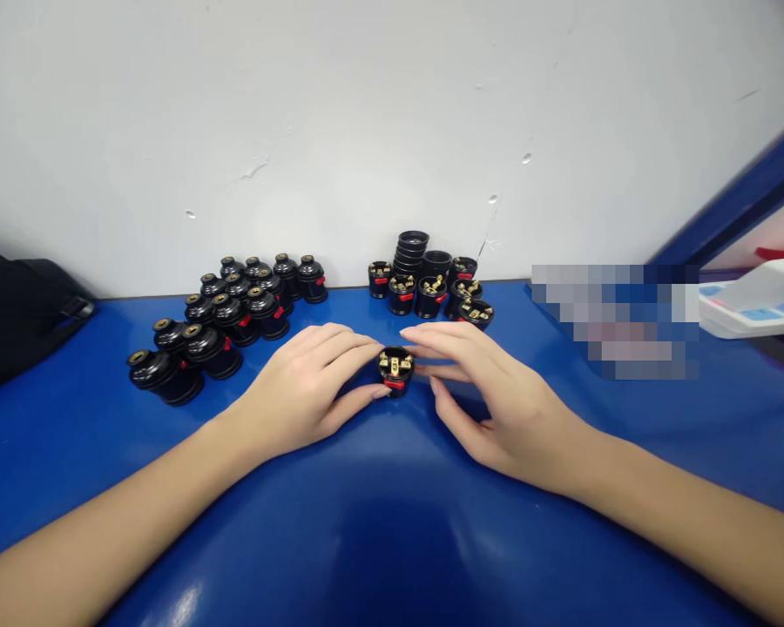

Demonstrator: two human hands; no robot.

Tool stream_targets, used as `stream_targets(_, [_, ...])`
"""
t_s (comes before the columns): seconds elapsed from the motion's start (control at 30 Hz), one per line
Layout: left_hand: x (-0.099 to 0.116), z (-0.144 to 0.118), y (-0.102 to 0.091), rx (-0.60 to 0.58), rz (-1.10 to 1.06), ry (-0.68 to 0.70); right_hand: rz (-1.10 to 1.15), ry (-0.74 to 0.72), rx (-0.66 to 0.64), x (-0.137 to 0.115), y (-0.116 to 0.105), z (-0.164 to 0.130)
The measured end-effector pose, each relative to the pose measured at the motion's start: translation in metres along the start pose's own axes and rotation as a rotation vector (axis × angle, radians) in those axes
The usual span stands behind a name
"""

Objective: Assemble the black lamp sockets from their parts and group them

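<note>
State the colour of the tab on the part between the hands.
The tab is red; see head view.

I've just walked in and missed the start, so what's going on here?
A person's left hand seems to hold a small round black cup with brass-coloured terminals and a red tab, upright on the glossy blue table. The right hand is curved by its other side, thumb apart; finger contact is unclear. Similar open cups stand near the white wall, and shiny black domed pieces are grouped to the left.
</note>
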State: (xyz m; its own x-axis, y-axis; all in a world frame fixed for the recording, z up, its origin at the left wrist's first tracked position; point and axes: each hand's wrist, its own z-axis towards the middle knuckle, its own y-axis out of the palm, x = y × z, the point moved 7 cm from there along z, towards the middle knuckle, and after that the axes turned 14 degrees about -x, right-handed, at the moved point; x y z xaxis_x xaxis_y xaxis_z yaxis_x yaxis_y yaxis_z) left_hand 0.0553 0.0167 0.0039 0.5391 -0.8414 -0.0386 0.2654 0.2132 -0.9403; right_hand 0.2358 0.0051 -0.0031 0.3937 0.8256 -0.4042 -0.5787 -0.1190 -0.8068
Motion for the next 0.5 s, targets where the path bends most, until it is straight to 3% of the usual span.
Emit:
stream_targets(0.3, [-0.001, -0.001, 0.002, -0.015, -0.026, 0.015, -0.174, 0.018, -0.023, 0.0, -0.01, 0.004])
stream_targets(0.5, [-0.001, -0.001, 0.002, -0.009, -0.033, 0.018, -0.347, 0.135, -0.045, 0.012, -0.044, 0.013])
